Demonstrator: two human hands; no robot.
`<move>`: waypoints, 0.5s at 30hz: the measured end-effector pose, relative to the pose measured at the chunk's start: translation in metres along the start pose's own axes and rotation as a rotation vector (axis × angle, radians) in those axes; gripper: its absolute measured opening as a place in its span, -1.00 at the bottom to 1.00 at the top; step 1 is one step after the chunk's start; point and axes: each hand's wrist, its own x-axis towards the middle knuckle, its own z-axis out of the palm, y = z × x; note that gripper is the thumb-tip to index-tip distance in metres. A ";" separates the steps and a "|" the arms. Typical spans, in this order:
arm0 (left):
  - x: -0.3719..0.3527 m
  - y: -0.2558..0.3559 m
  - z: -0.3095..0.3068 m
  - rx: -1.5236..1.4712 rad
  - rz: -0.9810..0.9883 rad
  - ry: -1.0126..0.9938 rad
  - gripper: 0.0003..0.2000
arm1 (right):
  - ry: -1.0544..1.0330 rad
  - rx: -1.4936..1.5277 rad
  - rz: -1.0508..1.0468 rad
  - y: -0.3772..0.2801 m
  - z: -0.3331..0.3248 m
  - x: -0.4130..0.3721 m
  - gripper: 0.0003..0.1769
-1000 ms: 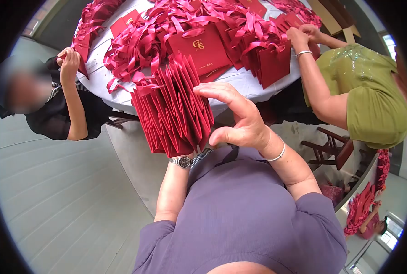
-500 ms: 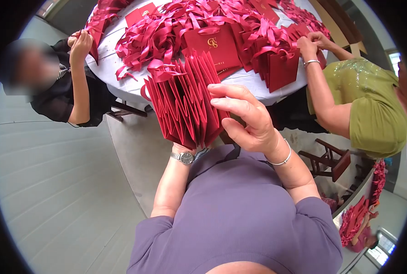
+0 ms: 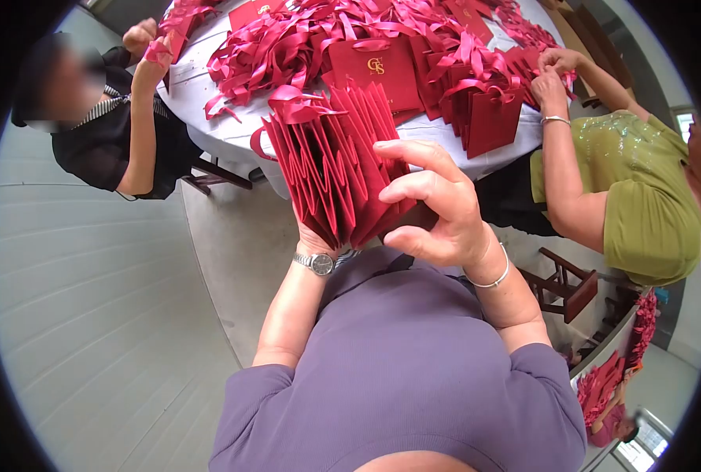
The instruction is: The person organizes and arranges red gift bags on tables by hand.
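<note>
A round table [image 3: 232, 145] under a white cloth fills the top of the view, much of it heaped with glossy pink-red satin ribbons [image 3: 272, 59]. A red gift bag with a gold monogram [image 3: 376, 71] lies among them, and a row of matching ribbon-handled bags [image 3: 494, 122] stands to its right. In front of the near edge, a person in a purple shirt [image 3: 413, 362] holds up a fanned bundle of red paper gift bags [image 3: 343, 165]. The left hand [image 3: 311, 234], above a silver wristwatch [image 3: 319, 263], grips them from below, most of its fingers hidden. The right hand [image 3: 445, 204] is half open, fingers curved at the bundle's right side (from where I stand, I cannot tell whether they touch). At the table's left sits a person in black [image 3: 103, 149], hands raised; at its right, a person in a sparkly green top [image 3: 641, 189] has both hands at the bags. Pale grey panelling [image 3: 91, 275] sweeps down the left beside a grey floor [image 3: 225, 224]. A dark wooden stool [image 3: 572, 295] stands at right, with more red bags [image 3: 600, 385] beyond.
</note>
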 end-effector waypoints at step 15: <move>-0.016 -0.007 0.032 0.071 0.018 0.012 -0.46 | 0.131 -0.206 0.007 -0.007 0.009 -0.011 -0.48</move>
